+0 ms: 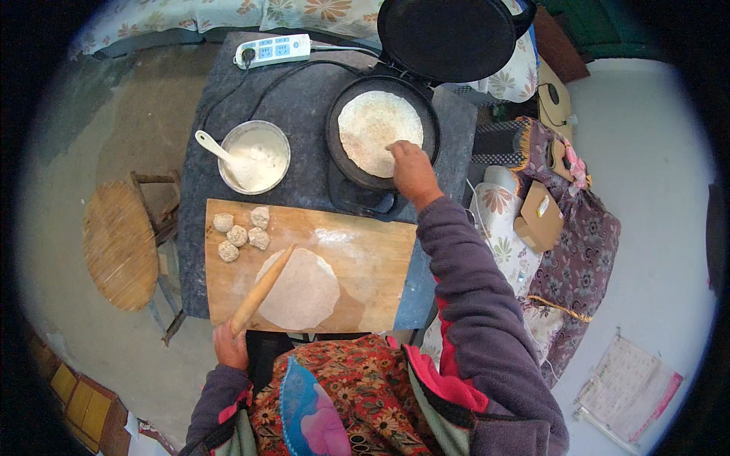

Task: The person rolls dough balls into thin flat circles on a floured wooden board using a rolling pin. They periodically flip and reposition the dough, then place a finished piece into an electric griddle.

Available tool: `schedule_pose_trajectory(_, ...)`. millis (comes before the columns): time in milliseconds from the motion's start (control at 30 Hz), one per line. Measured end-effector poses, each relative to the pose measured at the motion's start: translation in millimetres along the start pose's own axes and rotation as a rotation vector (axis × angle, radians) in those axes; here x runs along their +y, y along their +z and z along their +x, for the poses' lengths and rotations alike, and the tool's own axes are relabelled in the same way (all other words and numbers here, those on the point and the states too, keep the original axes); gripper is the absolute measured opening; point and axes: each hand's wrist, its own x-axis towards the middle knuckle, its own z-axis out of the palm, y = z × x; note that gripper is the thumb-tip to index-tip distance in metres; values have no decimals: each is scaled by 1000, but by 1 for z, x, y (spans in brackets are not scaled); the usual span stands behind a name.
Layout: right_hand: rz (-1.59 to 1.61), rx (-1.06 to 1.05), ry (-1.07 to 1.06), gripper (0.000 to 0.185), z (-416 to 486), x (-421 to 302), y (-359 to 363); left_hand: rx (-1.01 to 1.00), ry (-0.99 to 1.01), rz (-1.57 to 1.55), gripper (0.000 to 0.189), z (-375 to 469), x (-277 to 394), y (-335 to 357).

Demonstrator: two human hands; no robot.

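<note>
My right hand [412,170] reaches over the round electric griddle [336,148], its fingertips at the lower right edge of a pale flatbread [376,128]; whether they grip it I cannot tell. The griddle's black lid [447,40] is raised. My left hand [231,346] holds the lower end of a wooden rolling pin [262,290], whose other end lies over a rolled-out dough sheet [302,290] on the wooden board [376,262]. Several dough balls [237,235] sit at the board's upper left, near a patch of flour [336,235].
Behind the board stands a bowl of flour [265,148] with a white spoon [212,143]. A power strip [274,50] with a black plug lies at the table's far edge, its cords running towards the griddle. A round stool [120,245] is left; a cardboard box [540,219] lies right.
</note>
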Motion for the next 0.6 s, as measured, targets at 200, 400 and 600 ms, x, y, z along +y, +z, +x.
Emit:
schedule_pose_trajectory(200,-1,-195,-8,36,5,-6,18,46,27,-30,45,-6,-9,3)
schedule_pose_trajectory(400,52,269,-16,45,66,31,-85,-7,-44,-51,44,-2,-13,7)
schedule_pose_trajectory(600,-482,793,-58,64,206,126,-244,54,-18,-43,41,0,-5,2)
